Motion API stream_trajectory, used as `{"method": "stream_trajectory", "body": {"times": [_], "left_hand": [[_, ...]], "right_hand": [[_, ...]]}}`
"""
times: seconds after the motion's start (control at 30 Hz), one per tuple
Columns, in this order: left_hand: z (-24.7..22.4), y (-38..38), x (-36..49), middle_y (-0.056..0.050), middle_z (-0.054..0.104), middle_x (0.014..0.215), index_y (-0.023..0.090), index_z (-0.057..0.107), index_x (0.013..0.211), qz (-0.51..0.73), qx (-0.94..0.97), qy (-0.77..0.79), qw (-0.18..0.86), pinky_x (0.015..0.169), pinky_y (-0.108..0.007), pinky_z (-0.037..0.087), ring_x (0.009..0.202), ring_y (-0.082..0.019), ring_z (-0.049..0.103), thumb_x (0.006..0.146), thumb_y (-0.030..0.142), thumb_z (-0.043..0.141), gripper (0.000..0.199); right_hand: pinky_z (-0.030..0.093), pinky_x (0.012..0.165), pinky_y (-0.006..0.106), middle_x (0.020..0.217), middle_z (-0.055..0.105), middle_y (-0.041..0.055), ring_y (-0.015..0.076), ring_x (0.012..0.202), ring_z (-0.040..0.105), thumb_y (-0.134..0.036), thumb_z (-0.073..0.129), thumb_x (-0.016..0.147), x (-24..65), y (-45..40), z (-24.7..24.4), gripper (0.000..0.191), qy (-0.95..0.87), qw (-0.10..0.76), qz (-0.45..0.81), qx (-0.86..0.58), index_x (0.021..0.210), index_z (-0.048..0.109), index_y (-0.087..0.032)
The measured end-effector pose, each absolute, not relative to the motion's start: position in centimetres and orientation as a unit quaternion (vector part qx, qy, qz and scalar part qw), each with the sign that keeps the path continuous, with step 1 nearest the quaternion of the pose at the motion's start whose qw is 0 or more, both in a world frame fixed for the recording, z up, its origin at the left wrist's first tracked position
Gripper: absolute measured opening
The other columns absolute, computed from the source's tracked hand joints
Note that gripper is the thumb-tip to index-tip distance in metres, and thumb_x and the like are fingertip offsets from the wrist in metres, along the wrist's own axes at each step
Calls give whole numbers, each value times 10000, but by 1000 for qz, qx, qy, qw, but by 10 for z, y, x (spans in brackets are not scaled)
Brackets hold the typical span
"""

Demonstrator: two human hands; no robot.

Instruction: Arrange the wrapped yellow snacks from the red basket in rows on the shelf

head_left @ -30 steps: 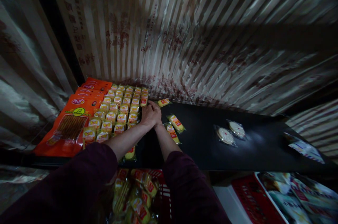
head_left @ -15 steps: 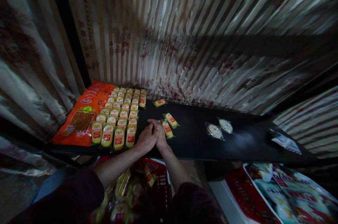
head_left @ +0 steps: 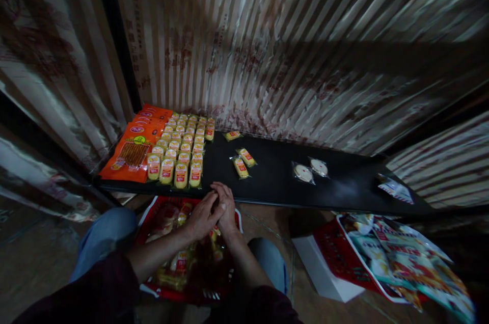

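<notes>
My left hand and my right hand touch each other above a red basket, just in front of the black shelf. The fingers of both are closed against one another, and nothing shows between them. Rows of yellow wrapped cakes stand on the shelf to the left, beside overlapping orange snack packets. Nearer the middle lie a loose wrapped cake, a second touching it and a third behind.
Two round white wrapped biscuits and a small pack lie farther right on the shelf. A red basket of snack bags and a white box are at the lower right. Striped curtain hangs behind; a dark post stands left.
My joined hands have come back from the shelf top to over the basket. The view has tilted down, showing more of the baskets and my knees.
</notes>
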State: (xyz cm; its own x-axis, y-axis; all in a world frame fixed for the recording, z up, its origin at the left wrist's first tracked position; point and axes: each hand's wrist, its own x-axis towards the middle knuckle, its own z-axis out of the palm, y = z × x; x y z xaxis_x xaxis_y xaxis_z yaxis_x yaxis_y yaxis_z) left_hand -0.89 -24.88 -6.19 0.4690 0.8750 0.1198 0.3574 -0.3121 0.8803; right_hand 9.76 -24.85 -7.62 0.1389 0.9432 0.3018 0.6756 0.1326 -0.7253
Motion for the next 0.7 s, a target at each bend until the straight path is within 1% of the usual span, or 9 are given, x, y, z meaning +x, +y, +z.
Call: {"method": "stream_trajectory", "body": {"times": [0.2,0.27,0.33,0.4,0.47,0.53,0.57,0.63,0.7], "left_hand": [[-68,-269,-25,-110,563,1215,170,555,1125,261,791,379,402,1014,-360,386,1153,-198,500,896,397,340,387],[-72,-276,-33,-115,551,1244,170,553,1149,237,802,377,398,1024,-379,375,1173,-208,488,894,398,342,402],[-77,-283,-41,-115,534,1279,175,536,1189,215,808,382,393,1048,-390,349,1212,-212,460,895,394,343,415],[-85,-291,-50,-113,510,1314,179,510,1231,198,810,392,389,1071,-385,323,1252,-208,427,896,397,339,435],[-96,-297,-57,-119,493,1337,166,498,1248,185,807,406,387,1082,-373,312,1267,-203,417,900,407,323,457],[-110,-301,-61,-124,498,1335,157,507,1239,171,800,429,384,1085,-375,314,1261,-202,430,904,400,306,461],[-117,-301,-62,-123,505,1331,157,504,1242,164,795,443,381,1085,-384,317,1260,-203,433,905,385,300,455],[-130,-301,-62,-117,495,1345,150,486,1261,152,788,466,373,1091,-391,311,1279,-197,414,905,326,290,442],[-139,-299,-62,-117,463,1376,133,500,1246,135,790,482,354,1104,-386,292,1307,-194,377,884,262,325,422]], "right_hand": [[410,981,388,1238,541,68,205,1154,472,-77,433,769,92,-278,-88,422,-663,383,153,-625,1121,598,-240],[380,1018,415,1310,492,65,212,1249,395,-85,438,786,89,-288,-93,396,-680,368,142,-618,1110,603,-243],[348,1047,435,1388,417,65,224,1332,285,-101,449,802,85,-296,-98,357,-699,346,128,-613,1092,612,-233],[332,1059,442,1448,334,65,240,1373,196,-119,476,800,80,-303,-100,341,-714,319,117,-613,1095,613,-220],[318,1066,453,1473,290,60,260,1381,164,-114,510,770,76,-308,-103,382,-722,292,114,-617,1126,601,-219],[308,1071,459,1474,292,58,272,1373,186,-77,527,721,73,-312,-109,478,-722,269,119,-626,1172,577,-224],[307,1071,459,1463,313,66,276,1361,221,-60,530,697,72,-314,-113,518,-718,259,124,-634,1188,568,-221],[337,1053,443,1400,408,106,277,1303,340,-45,526,677,72,-317,-124,539,-704,241,139,-654,1193,569,-194],[410,992,409,1265,540,140,264,1178,490,-68,510,713,75,-319,-137,471,-686,219,169,-673,1168,588,-162]]}}
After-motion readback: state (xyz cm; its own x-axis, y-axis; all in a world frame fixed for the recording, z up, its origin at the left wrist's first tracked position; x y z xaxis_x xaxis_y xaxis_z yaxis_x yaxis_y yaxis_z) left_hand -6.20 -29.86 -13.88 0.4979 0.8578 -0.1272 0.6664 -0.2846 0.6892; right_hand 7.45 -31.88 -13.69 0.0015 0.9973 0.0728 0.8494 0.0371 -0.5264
